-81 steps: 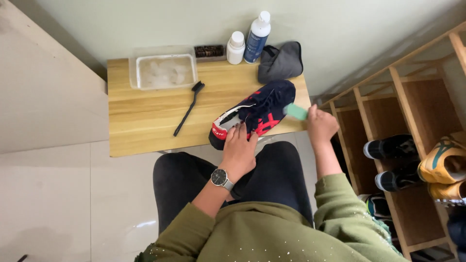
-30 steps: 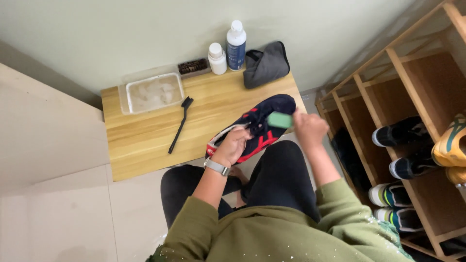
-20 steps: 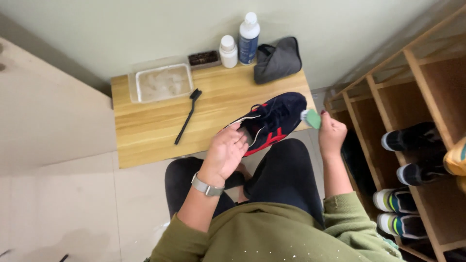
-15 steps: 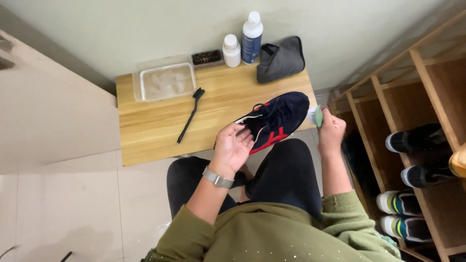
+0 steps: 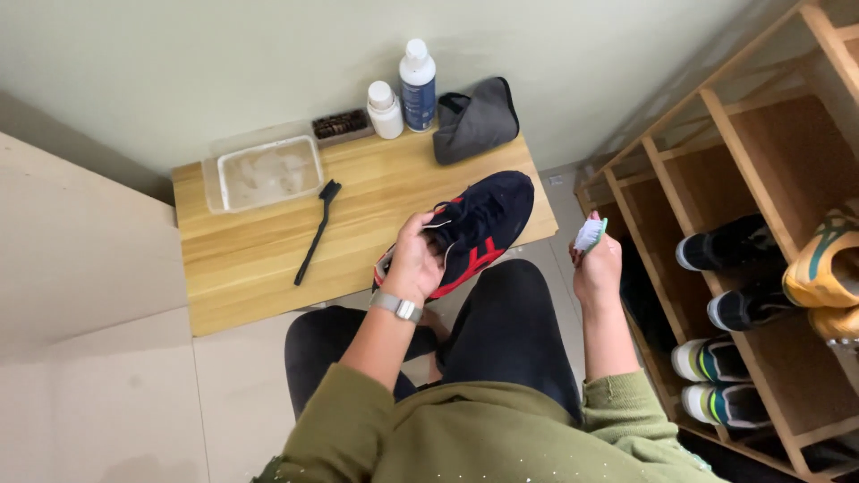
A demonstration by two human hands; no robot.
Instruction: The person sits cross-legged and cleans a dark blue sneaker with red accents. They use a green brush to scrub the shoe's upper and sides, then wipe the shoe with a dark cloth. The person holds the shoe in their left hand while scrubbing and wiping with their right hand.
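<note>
A dark blue sneaker with red stripes (image 5: 483, 224) is held above the front edge of a low wooden table (image 5: 242, 259), toe pointing up and right. My left hand (image 5: 414, 261), with a wristwatch, grips it at the heel and opening. To the right of the shoe and clear of it, my right hand (image 5: 598, 264) holds a small green brush with white bristles (image 5: 590, 234), bristles up.
On the table lie a black long-handled brush (image 5: 315, 231), a clear tub of cloudy water (image 5: 264, 173), a dark bristle brush (image 5: 341, 124), two white bottles (image 5: 404, 88) and a grey cloth (image 5: 476, 119). A wooden shoe rack (image 5: 761, 179) with several shoes stands at the right.
My right hand with the green brush has left the shoe's toe and drawn away to the right. My left hand shifted on the shoe and turned it slightly.
</note>
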